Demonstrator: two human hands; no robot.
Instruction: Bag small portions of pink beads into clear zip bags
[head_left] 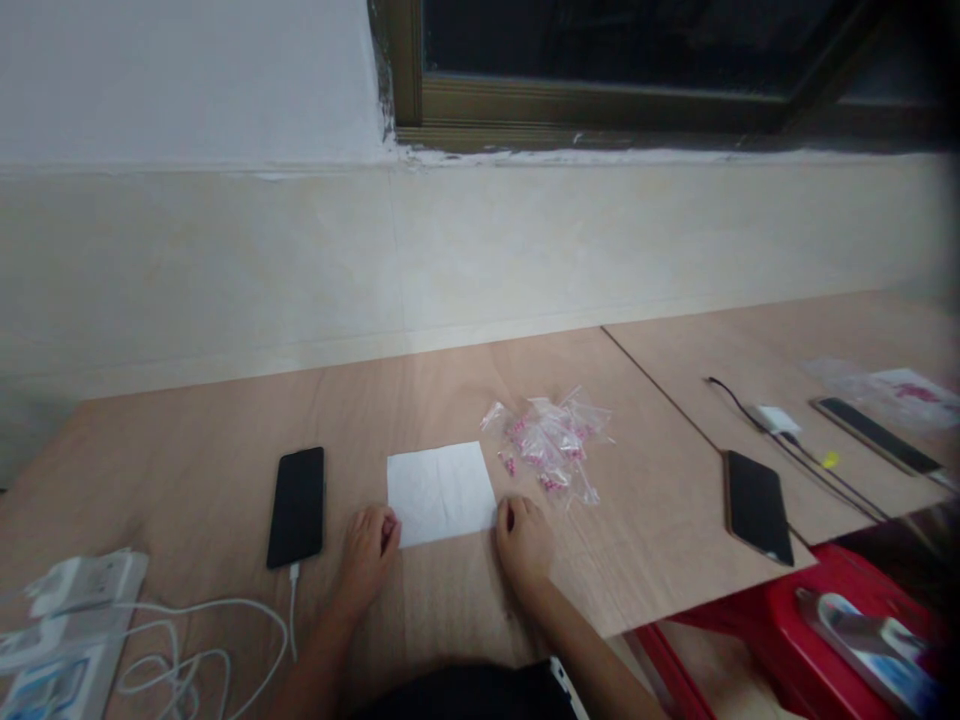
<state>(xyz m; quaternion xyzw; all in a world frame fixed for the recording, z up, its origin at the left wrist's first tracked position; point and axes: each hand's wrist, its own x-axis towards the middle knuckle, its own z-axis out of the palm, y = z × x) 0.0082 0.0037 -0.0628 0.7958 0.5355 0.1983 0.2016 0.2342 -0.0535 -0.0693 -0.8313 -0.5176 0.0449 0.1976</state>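
Observation:
A white sheet of paper (439,490) lies flat on the wooden table, with faint creases across it. My left hand (370,542) rests at its lower left edge, fingers curled in, no object visible in them. At the lower right edge of the sheet sits my right hand (523,538), closed into a loose fist with nothing visible inside. Just beyond the right hand is a heap of small clear plastic bags (551,440) containing tiny pink beads or pellets; their exact kind is too small to tell.
To the left lies a black phone (297,505) on a white charging cable (293,610), near a power strip (90,620). Another phone (757,508) lies to the right, by a white charger (778,420). A red stool (832,620) stands below the table edge. A wall (225,270) bounds the back.

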